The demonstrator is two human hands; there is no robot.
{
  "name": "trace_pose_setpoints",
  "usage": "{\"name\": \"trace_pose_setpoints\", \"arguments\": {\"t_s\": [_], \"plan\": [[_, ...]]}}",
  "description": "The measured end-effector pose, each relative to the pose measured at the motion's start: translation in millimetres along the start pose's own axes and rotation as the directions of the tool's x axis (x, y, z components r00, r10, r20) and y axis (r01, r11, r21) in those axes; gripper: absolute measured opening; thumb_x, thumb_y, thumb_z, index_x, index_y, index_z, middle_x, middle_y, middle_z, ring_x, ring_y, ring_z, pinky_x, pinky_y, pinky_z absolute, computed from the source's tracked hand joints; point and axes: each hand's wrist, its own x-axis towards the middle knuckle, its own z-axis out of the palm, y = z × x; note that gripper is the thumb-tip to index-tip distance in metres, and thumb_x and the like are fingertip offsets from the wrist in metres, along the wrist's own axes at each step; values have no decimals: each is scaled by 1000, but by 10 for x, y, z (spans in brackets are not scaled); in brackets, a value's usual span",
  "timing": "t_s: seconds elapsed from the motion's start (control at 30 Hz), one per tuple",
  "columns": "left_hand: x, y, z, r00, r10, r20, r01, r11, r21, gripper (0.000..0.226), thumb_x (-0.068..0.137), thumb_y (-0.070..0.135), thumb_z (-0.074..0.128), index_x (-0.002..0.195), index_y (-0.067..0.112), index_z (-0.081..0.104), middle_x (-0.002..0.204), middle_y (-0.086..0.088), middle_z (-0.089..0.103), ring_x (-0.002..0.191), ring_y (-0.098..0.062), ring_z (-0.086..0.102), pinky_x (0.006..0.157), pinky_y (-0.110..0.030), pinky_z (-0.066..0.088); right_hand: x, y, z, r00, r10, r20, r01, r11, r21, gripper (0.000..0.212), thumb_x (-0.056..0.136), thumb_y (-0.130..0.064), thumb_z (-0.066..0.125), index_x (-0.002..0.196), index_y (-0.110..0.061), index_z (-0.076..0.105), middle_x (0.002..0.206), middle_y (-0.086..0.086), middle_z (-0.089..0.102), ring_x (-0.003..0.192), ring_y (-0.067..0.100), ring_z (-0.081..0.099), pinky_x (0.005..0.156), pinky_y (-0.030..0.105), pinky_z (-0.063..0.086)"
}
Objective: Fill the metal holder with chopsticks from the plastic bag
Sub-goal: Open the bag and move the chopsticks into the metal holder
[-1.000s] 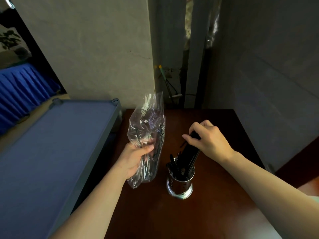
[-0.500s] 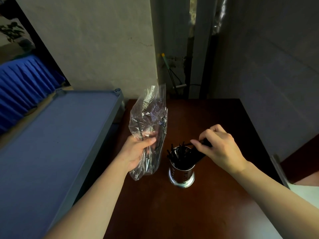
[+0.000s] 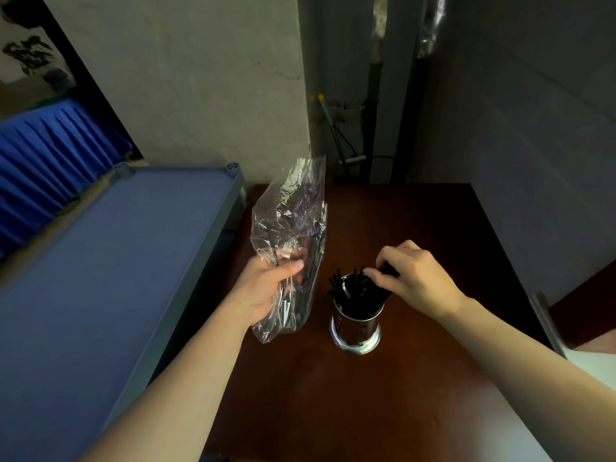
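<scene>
A shiny metal holder (image 3: 356,331) stands upright on the dark brown table (image 3: 333,395). Several black chopsticks (image 3: 346,291) stick out of its top. My right hand (image 3: 413,278) sits just above the holder's right rim, fingers pinched on the upper ends of a bundle of those chopsticks. To the left, my left hand (image 3: 266,288) grips a clear plastic bag (image 3: 293,228) held upright beside the holder. A few black chopsticks (image 3: 313,258) still show through the bag's plastic.
A blue-topped shelf (image 3: 116,278) runs along the table's left edge. Grey walls close in behind and at the right, with pipes and cables (image 3: 340,138) in the back corner. A blue pleated cloth (image 3: 50,155) hangs at far left.
My right hand has lowered the chopstick bundle down into the holder, ending near its rim. The bag in my left hand stays about where it was.
</scene>
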Motion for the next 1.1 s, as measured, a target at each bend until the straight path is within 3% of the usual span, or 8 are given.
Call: {"name": "trace_pose_setpoints", "arguments": {"t_s": [0.13, 0.23, 0.47, 0.63, 0.8, 0.93, 1.0, 1.1], "plan": [[7, 25, 1, 1000, 16, 10, -16, 1000, 2, 33, 87, -3, 70, 88, 28, 83, 96, 7, 80, 81, -1, 73, 67, -17, 55, 19, 14, 105, 996, 11, 90, -13, 1000, 15, 26, 94, -33, 67, 83, -10, 60, 64, -2, 58, 60, 21, 59, 74, 32, 48], [18, 45, 26, 1000, 19, 19, -19, 1000, 20, 32, 88, -1, 70, 89, 28, 82, 95, 7, 80, 80, -1, 73, 68, -16, 53, 25, 41, 194, 984, 56, 172, -60, 998, 18, 24, 97, -29, 67, 85, -10, 60, 66, -3, 57, 60, 19, 57, 82, 43, 50], [59, 14, 162, 999, 11, 38, -10, 1000, -5, 30, 88, -4, 69, 88, 24, 82, 92, 4, 80, 76, -5, 72, 79, -29, 45, 14, 37, 335, 945, 122, 304, -109, 992, -58, 19, 97, -32, 64, 86, -21, 53, 73, -10, 52, 65, 13, 50, 81, 37, 47], [59, 3, 233, 999, 6, 46, -6, 1000, 0, 28, 89, -5, 67, 93, 20, 79, 91, 3, 80, 75, -6, 72, 78, -30, 45, -26, 21, 404, 934, 179, 309, -154, 983, -104, 16, 95, -32, 65, 88, -20, 57, 79, -10, 54, 73, 15, 53, 80, 39, 48], [71, 40, 261, 999, 2, 55, -2, 1000, 6, 26, 89, -4, 68, 96, 18, 78, 93, 2, 79, 78, -7, 72, 79, -27, 49, -36, 14, 442, 905, 252, 342, -195, 962, -193, 22, 95, -42, 62, 103, -22, 62, 100, -6, 64, 105, 21, 51, 87, 40, 42], [62, 87, 256, 998, 3, 64, -3, 1000, -9, 23, 88, -3, 70, 101, 14, 77, 96, -3, 78, 81, -15, 69, 92, -40, 49, -32, -28, 370, 900, 300, 317, -230, 943, -242, 49, 92, -55, 60, 130, -25, 58, 131, -8, 57, 127, 22, 38, 96, 43, 34], [73, 139, 253, 997, 8, 71, -5, 999, -36, 23, 87, -1, 70, 103, 13, 76, 94, -1, 78, 78, -13, 71, 92, -36, 49, 28, -79, 253, 922, 320, 216, -287, 943, -171, 50, 93, -53, 61, 133, -22, 58, 135, -6, 55, 128, 22, 39, 98, 44, 36], [103, 231, 267, 993, 22, 115, -12, 996, -88, 26, 88, 0, 67, 110, 12, 73, 98, -4, 79, 81, -13, 74, 81, -30, 55, 180, -209, 71, 909, 386, 155, -403, 909, 102, 46, 96, -44, 62, 133, -16, 59, 125, -3, 62, 112, 15, 56, 92, 34, 48]]}}
